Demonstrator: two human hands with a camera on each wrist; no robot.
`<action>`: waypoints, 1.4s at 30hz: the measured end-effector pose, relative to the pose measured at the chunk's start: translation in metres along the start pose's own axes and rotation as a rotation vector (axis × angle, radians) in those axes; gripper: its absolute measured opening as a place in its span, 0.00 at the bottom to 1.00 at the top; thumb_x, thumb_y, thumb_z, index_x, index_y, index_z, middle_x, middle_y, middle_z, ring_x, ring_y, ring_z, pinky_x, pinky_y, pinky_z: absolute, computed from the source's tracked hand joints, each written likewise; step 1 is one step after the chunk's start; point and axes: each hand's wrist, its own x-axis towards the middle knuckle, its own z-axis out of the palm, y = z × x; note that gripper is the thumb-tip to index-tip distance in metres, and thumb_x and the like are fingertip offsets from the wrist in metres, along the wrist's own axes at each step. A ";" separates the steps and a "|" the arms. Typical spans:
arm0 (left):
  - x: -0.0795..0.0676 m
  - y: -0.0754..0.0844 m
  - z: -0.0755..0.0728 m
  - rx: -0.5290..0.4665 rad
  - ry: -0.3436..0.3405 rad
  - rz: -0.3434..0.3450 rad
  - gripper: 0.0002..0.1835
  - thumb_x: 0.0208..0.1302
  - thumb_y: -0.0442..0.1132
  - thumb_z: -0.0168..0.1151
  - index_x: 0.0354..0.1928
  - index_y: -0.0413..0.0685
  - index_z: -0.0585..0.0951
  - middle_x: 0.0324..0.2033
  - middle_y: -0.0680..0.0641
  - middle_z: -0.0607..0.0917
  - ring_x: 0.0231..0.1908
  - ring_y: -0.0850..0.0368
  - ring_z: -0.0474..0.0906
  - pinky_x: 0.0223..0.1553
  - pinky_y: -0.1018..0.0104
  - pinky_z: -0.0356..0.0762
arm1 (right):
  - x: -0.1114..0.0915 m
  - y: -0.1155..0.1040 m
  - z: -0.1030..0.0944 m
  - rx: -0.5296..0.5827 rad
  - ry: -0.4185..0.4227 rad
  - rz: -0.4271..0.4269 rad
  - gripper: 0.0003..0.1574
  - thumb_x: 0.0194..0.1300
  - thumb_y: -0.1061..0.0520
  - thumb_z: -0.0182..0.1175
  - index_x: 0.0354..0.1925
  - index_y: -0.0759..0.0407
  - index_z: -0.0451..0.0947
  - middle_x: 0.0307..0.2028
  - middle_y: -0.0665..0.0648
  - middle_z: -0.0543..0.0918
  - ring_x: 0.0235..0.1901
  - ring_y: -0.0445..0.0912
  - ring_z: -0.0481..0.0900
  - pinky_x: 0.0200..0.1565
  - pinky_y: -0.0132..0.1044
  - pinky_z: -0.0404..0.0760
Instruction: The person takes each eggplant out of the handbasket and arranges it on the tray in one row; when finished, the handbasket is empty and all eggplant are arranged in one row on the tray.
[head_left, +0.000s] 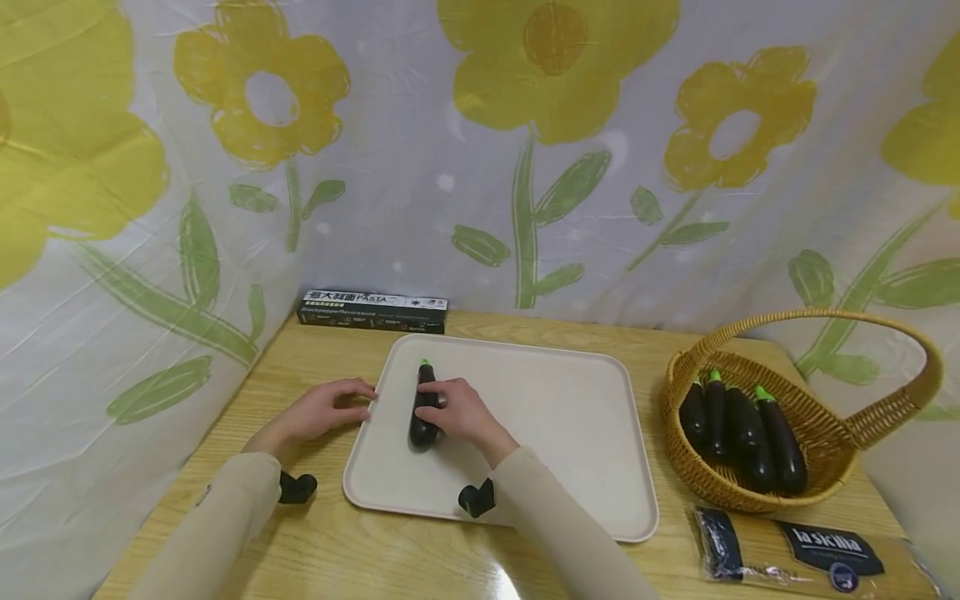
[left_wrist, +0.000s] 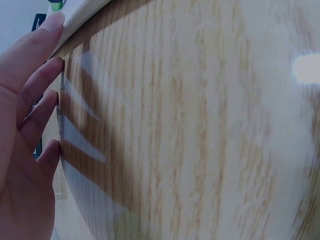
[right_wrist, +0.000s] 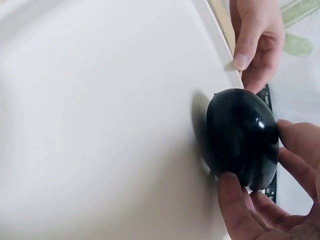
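Note:
A dark purple eggplant [head_left: 423, 429] with a green stem lies lengthwise over the left part of the white tray [head_left: 547, 433]. My right hand [head_left: 463, 412] grips it from the right side, thumb and fingers around its body; the right wrist view shows the eggplant's rounded end [right_wrist: 242, 137] between the fingertips [right_wrist: 230, 182]. At the tray's left rim is my left hand [head_left: 326, 410], fingers loosely bent and holding nothing. In the left wrist view its thumb [left_wrist: 54, 22] overlaps the tray edge, with the other fingers spread over the wooden table.
A wicker basket [head_left: 678, 467] with a tall handle holds several eggplants [head_left: 783, 442] on the right. In front of it lies a bag of pasta [head_left: 825, 554]. A black pasta box [head_left: 372, 312] stands behind the tray, against the flowered cloth [head_left: 405, 208].

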 end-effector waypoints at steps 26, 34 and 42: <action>0.002 -0.002 0.001 0.024 -0.013 -0.020 0.14 0.65 0.43 0.66 0.51 0.50 0.83 0.57 0.42 0.80 0.66 0.35 0.63 0.68 0.37 0.55 | 0.000 0.002 0.001 -0.006 0.013 0.009 0.24 0.64 0.52 0.64 0.58 0.56 0.80 0.53 0.64 0.78 0.46 0.49 0.77 0.47 0.37 0.78; 0.003 -0.005 0.000 0.019 -0.013 -0.042 0.15 0.64 0.43 0.66 0.52 0.50 0.83 0.57 0.43 0.80 0.68 0.34 0.60 0.68 0.37 0.54 | 0.000 0.003 0.002 0.015 0.010 0.011 0.25 0.65 0.52 0.64 0.59 0.56 0.79 0.54 0.65 0.77 0.44 0.48 0.82 0.45 0.36 0.80; 0.002 -0.003 0.000 0.025 -0.015 -0.033 0.15 0.65 0.44 0.66 0.52 0.51 0.82 0.57 0.44 0.80 0.68 0.35 0.60 0.68 0.38 0.55 | -0.001 0.002 0.002 0.030 0.000 0.011 0.26 0.65 0.52 0.64 0.60 0.56 0.78 0.54 0.65 0.75 0.44 0.48 0.83 0.40 0.33 0.80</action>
